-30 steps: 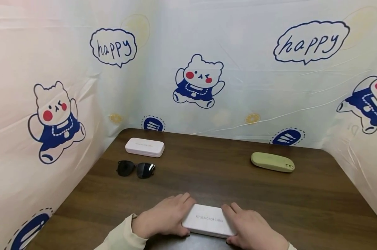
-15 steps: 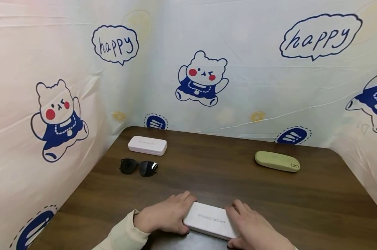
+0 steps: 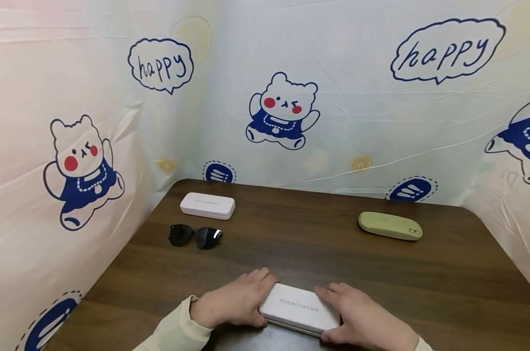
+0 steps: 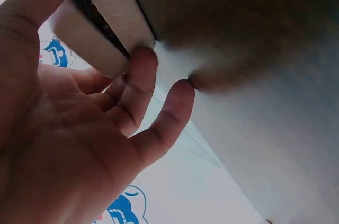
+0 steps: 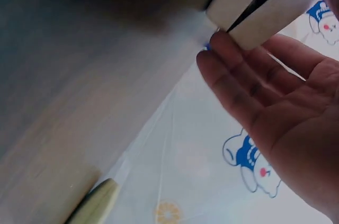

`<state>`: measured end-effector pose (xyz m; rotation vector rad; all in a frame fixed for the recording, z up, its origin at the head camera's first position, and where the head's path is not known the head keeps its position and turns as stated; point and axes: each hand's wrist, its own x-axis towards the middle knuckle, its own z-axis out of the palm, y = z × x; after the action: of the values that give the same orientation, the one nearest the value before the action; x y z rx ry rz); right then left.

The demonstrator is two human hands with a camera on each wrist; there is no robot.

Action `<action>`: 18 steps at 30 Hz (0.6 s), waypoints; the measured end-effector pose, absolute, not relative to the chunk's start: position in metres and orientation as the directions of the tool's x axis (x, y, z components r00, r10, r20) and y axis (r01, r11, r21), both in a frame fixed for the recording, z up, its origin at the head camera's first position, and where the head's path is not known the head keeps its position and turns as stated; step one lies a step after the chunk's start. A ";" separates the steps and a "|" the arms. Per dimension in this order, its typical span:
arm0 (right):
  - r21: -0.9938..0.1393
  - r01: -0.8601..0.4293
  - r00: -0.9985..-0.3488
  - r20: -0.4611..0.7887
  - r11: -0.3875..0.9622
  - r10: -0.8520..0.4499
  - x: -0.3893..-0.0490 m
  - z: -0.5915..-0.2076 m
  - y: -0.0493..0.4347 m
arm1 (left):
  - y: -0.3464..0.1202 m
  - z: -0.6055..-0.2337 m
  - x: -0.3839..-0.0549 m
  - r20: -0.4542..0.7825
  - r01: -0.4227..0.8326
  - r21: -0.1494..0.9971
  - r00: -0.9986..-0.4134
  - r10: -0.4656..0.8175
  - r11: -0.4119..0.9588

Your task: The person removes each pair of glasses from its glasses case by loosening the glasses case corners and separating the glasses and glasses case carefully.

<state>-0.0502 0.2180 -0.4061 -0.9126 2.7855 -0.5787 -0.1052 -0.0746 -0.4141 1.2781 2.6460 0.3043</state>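
Note:
A white glasses case point(image 3: 299, 306) with grey lettering lies near the front of the table, held at both ends. My left hand point(image 3: 236, 300) grips its left end, thumb at the front edge and fingers at the back. At the other end, my right hand point(image 3: 363, 312) holds it the same way. Both wrist views show a dark gap between lid and base: the case point(image 4: 121, 15) is slightly ajar at its left end, and the case point(image 5: 280, 20) likewise at its right. The inside is hidden.
Black sunglasses point(image 3: 207, 238) lie at the left of the brown table point(image 3: 286, 234). Behind them is a second white glasses case point(image 3: 207, 205). A green glasses case point(image 3: 389, 225) lies at the back right. A printed curtain point(image 3: 343, 117) surrounds the table's back and sides.
The lid of the held case has lifted slightly, with a thin gap now along its front edge. Both hands keep their hold on its ends. The other things stay put.

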 end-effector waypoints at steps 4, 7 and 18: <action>-0.490 -0.525 -0.798 -0.001 0.696 -0.602 -0.056 -0.406 0.224 | -0.076 -0.414 -0.105 -0.076 0.751 0.275 -0.605 0.792 0.600; -0.546 -0.515 -0.784 -0.013 0.661 -0.621 -0.062 -0.404 0.228 | -0.078 -0.413 -0.105 -0.095 0.730 0.317 -0.610 0.787 0.605; -0.676 -0.533 -0.699 0.012 0.510 -0.715 -0.073 -0.400 0.242 | -0.078 -0.414 -0.110 -0.198 0.564 0.472 -0.681 0.705 0.677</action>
<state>-0.0727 0.2419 -0.4000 -1.0526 2.4854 -0.9743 -0.1102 -0.0784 -0.4143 0.9968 2.5267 0.5360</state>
